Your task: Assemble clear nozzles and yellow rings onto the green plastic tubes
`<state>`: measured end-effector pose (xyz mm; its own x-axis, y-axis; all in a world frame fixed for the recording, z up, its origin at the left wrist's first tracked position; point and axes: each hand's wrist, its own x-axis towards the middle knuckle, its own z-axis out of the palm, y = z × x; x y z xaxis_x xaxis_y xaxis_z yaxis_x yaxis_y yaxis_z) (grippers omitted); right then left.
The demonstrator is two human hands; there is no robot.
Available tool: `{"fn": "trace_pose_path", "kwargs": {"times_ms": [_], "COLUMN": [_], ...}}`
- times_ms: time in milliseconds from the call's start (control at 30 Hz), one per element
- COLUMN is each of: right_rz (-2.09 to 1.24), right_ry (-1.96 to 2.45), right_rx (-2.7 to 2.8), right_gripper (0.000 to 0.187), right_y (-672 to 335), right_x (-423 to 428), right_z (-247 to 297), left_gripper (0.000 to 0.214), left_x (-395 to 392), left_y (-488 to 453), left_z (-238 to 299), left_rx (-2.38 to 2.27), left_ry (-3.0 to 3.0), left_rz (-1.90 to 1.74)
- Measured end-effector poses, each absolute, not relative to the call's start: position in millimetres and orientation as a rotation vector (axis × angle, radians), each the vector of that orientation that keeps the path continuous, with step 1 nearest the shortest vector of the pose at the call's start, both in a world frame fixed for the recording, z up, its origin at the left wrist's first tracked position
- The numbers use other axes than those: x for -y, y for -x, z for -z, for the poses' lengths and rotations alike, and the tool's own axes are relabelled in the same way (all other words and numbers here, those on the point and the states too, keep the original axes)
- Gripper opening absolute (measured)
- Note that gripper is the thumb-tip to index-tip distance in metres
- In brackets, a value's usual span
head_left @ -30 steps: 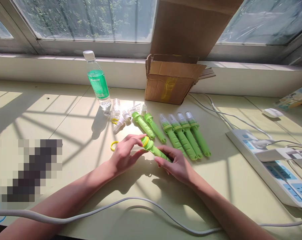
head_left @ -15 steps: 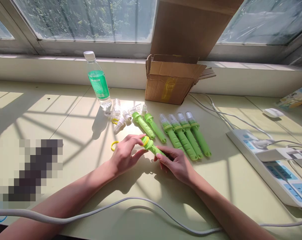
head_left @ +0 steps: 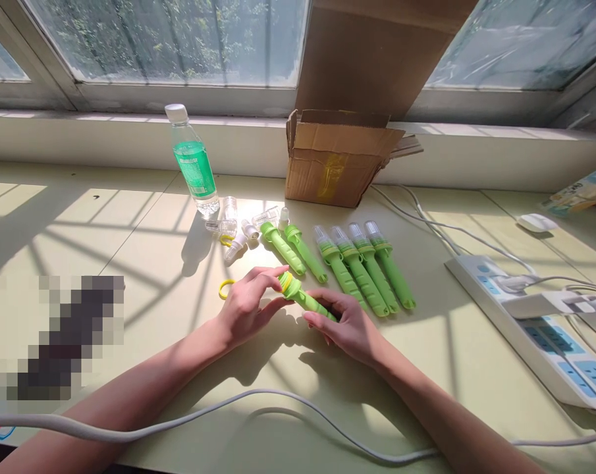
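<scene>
Fingers [head_left: 267, 278] of the left hand [head_left: 243, 304] pinch the yellow ring [head_left: 287, 282] at one end of a green handle [head_left: 306, 301]; those of the right hand [head_left: 352, 324] curl round its other end. Held above the surface [head_left: 144, 289], the handle slants, ringed end pointing far left, tail near right. Compared with half a second ago, the right thumb sits lower, baring more grip. Four capped handles [head_left: 365, 280] lie just beyond.

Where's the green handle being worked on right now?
In the head view, just below centre: the green handle is held between left hand and right hand, left of the four clear-capped handles.
</scene>
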<state>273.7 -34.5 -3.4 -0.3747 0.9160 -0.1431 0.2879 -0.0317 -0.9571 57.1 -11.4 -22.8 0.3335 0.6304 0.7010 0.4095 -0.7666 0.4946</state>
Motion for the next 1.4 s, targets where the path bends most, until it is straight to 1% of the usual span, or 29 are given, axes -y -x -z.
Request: {"fn": "trace_pose_path", "kwargs": {"times_ms": [100, 200, 433, 533, 733, 867, 1000, 1100, 1233, 1400], "right_rz": [-1.415, -1.448, -1.468, -1.451, -1.524, -1.563, -1.551, -1.562, -1.535, -1.541], "right_ry": [1.299, 1.289, 1.233, 1.167, 1.12, 1.197, 1.279, 1.299, 1.239, 1.167], "right_rx": [1.657, 1.648, 1.658, 1.719, 1.728, 1.68, 1.597, 1.592, 1.635, 1.67], "right_gripper": [0.032, 0.027, 0.026, 0.031, 0.036, 0.036, 0.034, 0.036, 0.028, 0.032], "right_y": [-273.4, -273.2, -272.8, -272.3, -273.9, -275.4, -276.4, -276.5, -276.4, -276.9], "right_x": [35.1, 36.0, 36.1, 35.8, 35.0, 35.3, 35.1, 34.7, 33.9, 32.6], "right_z": [4.0, 3.1, 2.7, 3.1, 1.5, 2.1, 2.6, 0.7, -0.2, 4.1], "left_gripper": [0.023, 0.023, 0.027, 0.029, 0.022, 0.021, 0.029, 0.024, 0.023, 0.021], "left_x": [11.7, 11.4, 9.0, 8.2, 9.2, 9.1, 8.6, 9.1, 10.3, 12.6], "left_y": [-56.9, -56.1, -56.3, -57.1, -57.4, -57.4, -57.3, -56.6, -55.8, -57.2], "left_z": [23.2, 24.7, 25.9, 24.0, 23.3, 22.6, 21.5, 23.3, 24.8, 19.8], "left_rx": [-0.934, -0.932, -0.922, -0.927, -0.951, -0.94, -0.901, -0.894, -0.894, -0.906], "left_ry": [-2.379, -2.383, -2.345, -2.339, -2.332, -2.331, -2.344, -2.373, -2.405, -2.436], "left_rz": [-1.405, -1.404, -1.449, -1.422, -1.37, -1.394, -1.391, -1.4, -1.416, -1.342]}}
